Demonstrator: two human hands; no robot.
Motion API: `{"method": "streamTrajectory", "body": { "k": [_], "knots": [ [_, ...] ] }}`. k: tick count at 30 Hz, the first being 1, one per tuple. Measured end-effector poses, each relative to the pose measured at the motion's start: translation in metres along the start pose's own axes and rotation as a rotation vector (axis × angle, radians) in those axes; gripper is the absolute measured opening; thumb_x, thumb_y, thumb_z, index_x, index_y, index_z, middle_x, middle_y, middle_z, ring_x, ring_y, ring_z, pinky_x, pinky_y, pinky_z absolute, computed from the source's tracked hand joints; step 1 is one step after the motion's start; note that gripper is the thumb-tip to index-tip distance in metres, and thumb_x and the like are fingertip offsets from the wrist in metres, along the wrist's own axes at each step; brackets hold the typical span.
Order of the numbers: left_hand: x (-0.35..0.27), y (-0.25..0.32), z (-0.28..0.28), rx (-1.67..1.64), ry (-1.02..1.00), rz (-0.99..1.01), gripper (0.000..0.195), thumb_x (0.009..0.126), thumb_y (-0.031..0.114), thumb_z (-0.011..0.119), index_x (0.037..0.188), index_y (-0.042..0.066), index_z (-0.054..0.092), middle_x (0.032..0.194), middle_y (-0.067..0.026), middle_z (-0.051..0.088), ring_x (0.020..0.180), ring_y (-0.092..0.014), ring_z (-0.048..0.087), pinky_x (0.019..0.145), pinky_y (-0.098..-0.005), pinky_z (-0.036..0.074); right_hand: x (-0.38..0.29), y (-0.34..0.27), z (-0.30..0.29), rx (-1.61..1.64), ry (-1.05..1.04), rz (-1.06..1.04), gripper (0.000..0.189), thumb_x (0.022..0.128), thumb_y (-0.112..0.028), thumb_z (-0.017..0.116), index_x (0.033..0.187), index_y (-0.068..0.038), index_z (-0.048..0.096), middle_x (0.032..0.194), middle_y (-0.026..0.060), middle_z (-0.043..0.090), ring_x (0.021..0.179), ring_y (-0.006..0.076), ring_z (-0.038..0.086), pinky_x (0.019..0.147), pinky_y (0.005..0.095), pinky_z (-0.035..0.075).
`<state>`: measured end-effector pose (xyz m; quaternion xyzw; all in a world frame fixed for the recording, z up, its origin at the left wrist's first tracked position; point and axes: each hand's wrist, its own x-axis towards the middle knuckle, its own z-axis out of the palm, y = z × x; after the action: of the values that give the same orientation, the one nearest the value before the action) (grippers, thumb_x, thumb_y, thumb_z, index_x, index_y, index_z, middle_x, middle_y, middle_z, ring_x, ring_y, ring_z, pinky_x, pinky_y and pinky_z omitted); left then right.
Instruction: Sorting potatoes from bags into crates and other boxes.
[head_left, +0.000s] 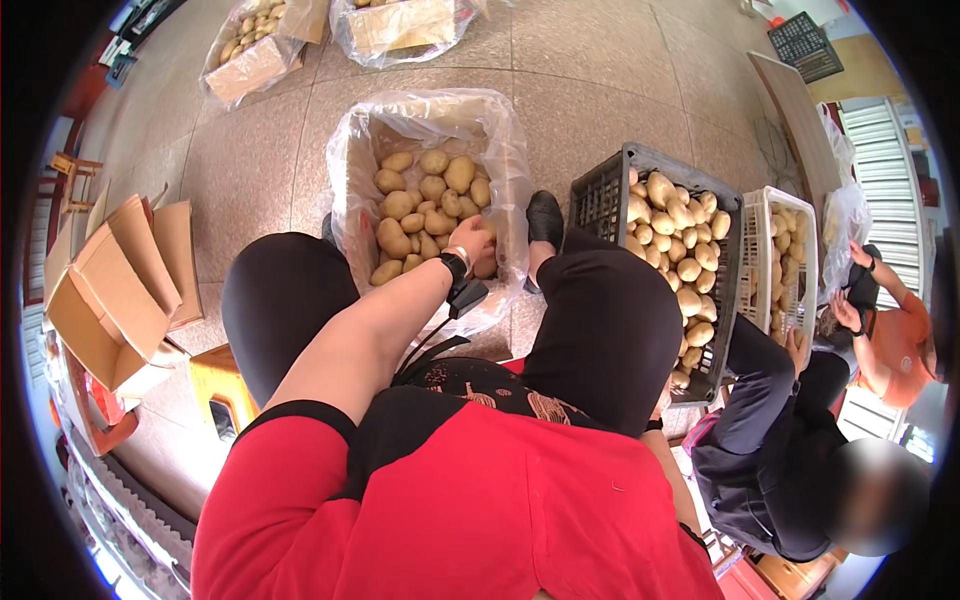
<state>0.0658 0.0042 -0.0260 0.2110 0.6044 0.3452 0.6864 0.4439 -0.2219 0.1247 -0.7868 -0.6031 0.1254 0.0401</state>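
Observation:
My left hand (472, 241) reaches into a box lined with clear plastic (504, 161) between my knees. Its fingers are down among potatoes (433, 186) at the box's right side; whether they grip one is hidden. Beyond my right thigh, my right hand (663, 403) shows only in part, low beside a black plastic crate (637, 156) of potatoes (691, 270). What it touches or holds cannot be made out.
Open cardboard boxes (124, 292) and a yellow stool (223, 386) are at left. Two more lined boxes of potatoes (253, 75) (401, 26) stand ahead. Right of the black crate is a white crate (806, 262) with potatoes; a person's hand (796, 349) touches it. Another person (892, 345) sits farther right.

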Motion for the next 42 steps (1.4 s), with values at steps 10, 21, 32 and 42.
{"method": "streamTrajectory", "body": {
  "k": [10, 21, 32, 42],
  "knots": [
    [-0.008, 0.007, -0.004, 0.248, -0.051, -0.128, 0.036, 0.085, 0.018, 0.054, 0.12, 0.009, 0.054, 0.086, -0.004, 0.062, 0.071, -0.016, 0.059, 0.063, -0.0281, 0.051, 0.005, -0.006, -0.001, 0.124, 0.205, -0.119, 0.027, 0.079, -0.023, 0.062, 0.101, -0.007, 0.06, 0.115, 0.0136, 0.055, 0.105, 0.0352, 0.049, 0.091, 0.0446, 0.04],
    [-0.045, 0.008, -0.012, 1.613, -0.421, 0.276, 0.035, 0.086, 0.025, 0.045, 0.113, 0.007, 0.06, 0.108, -0.0184, 0.062, 0.102, -0.033, 0.058, 0.09, -0.0388, 0.044, 0.07, 0.025, -0.011, -0.105, -0.591, 0.223, 0.065, 0.066, -0.031, 0.074, 0.122, -0.006, 0.052, 0.109, 0.019, 0.061, 0.106, 0.0314, 0.057, 0.091, 0.0388, 0.045],
    [-0.048, 0.021, -0.006, 1.403, -0.373, 0.234, 0.037, 0.084, 0.031, 0.049, 0.112, 0.011, 0.062, 0.105, -0.0176, 0.064, 0.101, -0.033, 0.059, 0.09, -0.0371, 0.045, 0.083, 0.026, -0.021, -0.041, -0.655, 0.219, 0.052, 0.057, -0.016, 0.075, 0.106, -0.007, 0.062, 0.105, 0.0147, 0.064, 0.102, 0.0289, 0.06, 0.085, 0.0355, 0.049],
    [-0.04, 0.062, 0.02, 0.301, -0.265, 0.245, 0.057, 0.083, 0.022, 0.057, 0.133, 0.003, 0.036, 0.076, -0.0056, 0.059, 0.056, -0.016, 0.052, 0.049, -0.0316, 0.043, 0.065, 0.032, -0.037, 0.367, -0.327, 0.069, 0.051, 0.06, -0.018, 0.079, 0.105, -0.007, 0.056, 0.092, 0.0163, 0.064, 0.088, 0.0292, 0.063, 0.077, 0.0357, 0.049]
  ]
}}
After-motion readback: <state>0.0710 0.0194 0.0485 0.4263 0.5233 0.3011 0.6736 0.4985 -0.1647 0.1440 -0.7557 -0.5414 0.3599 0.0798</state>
